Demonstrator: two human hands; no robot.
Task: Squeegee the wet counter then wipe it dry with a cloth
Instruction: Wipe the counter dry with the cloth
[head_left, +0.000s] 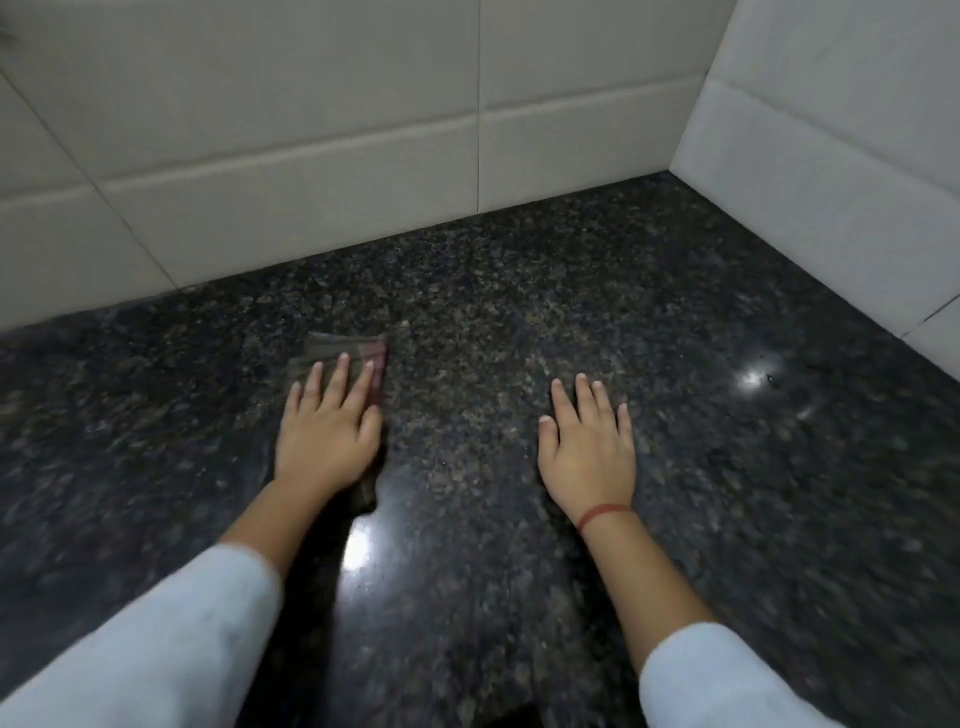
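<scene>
The cloth (347, 358) lies folded flat on the desk (519, 312), left of centre and a little short of the back wall, pinned under the left hand (324, 423). It looks thin, soft and light, a dull brown-green with a reddish stripe along its right edge; one end shows beyond the fingertips and another pokes out by the wrist. Such a pad would likely slide easily under a flat palm, so pressing from above seems a better hold than pinching an edge, which might let it unfold. The left hand is spread open, palm down on the cloth, not gripping it. The right hand (587, 447) is also open and flat, resting bare on the stone well apart from the cloth, a red band (602, 514) at its wrist. The desk is dark speckled polished stone, glossy with bright glints. Pale smooth tiles (311, 130) line the corner. No squeegee is in view.
</scene>
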